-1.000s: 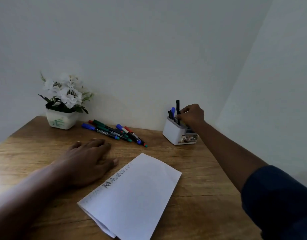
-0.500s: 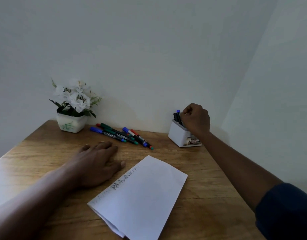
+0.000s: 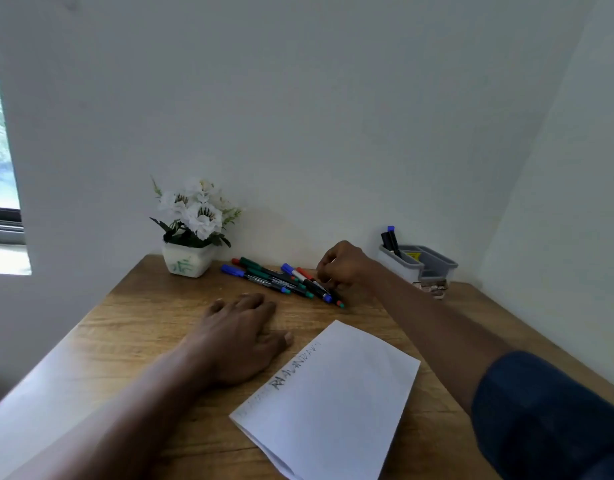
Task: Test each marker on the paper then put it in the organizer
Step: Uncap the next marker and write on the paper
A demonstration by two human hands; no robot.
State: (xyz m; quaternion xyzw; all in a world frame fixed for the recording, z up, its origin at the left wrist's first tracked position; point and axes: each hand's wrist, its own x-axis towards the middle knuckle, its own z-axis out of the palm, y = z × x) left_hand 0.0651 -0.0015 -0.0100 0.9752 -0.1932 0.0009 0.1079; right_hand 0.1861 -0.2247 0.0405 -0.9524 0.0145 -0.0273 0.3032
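Note:
Several markers (image 3: 268, 277) with blue, green and red caps lie in a pile at the back of the wooden table (image 3: 142, 323). My right hand (image 3: 341, 265) is over the pile's right end, its fingers curled and pinched on one marker that still lies there. My left hand (image 3: 238, 336) rests flat on the table, palm down, just left of the white paper (image 3: 336, 403), which has scribbles along its upper left edge. The grey and white organizer (image 3: 435, 266) stands at the back right, with two markers (image 3: 390, 239) upright in its left compartment.
A white pot of white flowers (image 3: 187, 261) stands at the back left, next to the pile. Walls close the table in behind and on the right. A window (image 3: 1, 174) is at the far left. A small patterned object (image 3: 433, 289) sits at the organizer's front.
My right hand has left the organizer and moved left to the marker pile. The left hand and the paper have stayed put. The camera has turned left.

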